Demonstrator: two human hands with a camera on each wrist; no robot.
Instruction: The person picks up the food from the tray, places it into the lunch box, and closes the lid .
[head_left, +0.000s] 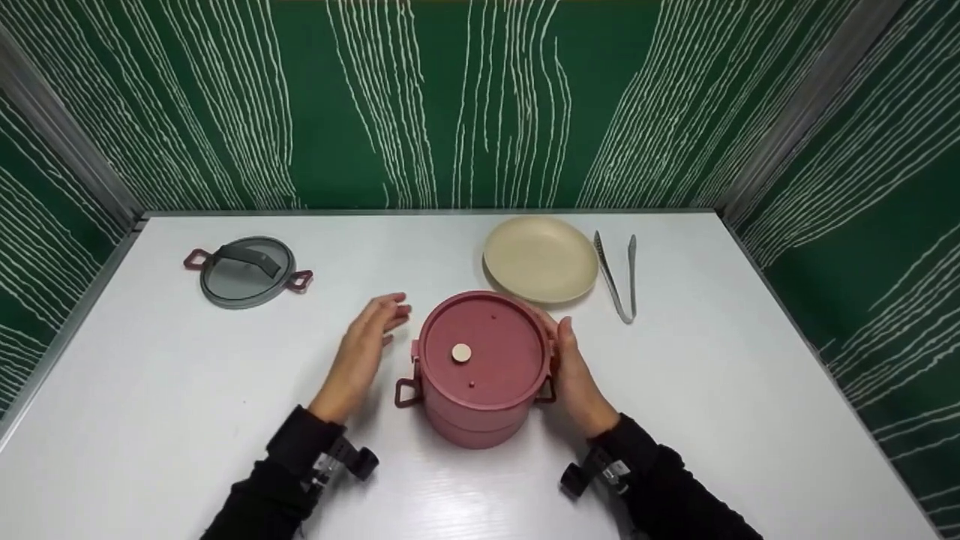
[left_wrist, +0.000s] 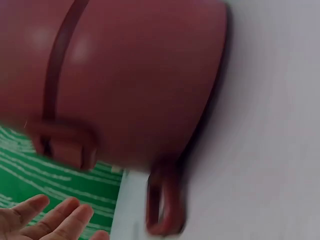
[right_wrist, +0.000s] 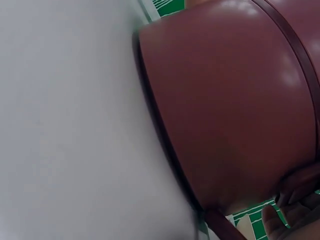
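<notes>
A tall dusty-red pot (head_left: 480,424) stands upright on the white table between my hands, with a flat red lid (head_left: 495,360) that has a small cream knob (head_left: 461,353). Dark red loop handles stick out at its sides, one of them a lower handle (left_wrist: 167,205) in the left wrist view. My left hand (head_left: 360,360) is held just left of the pot, apart from it, fingers loosely extended. On the other side my right hand (head_left: 577,375) is right at the pot, thumb raised, its fingers partly hidden behind the rim and beside the upper handle (right_wrist: 300,185).
Behind the pot lies a beige plate (head_left: 541,259), with metal tongs (head_left: 622,289) spread beside it. At the back left is a round grey lidded piece (head_left: 244,289) with dark red side handles and a dark strap-like grip. Green panels (head_left: 495,105) wall the table's back and sides.
</notes>
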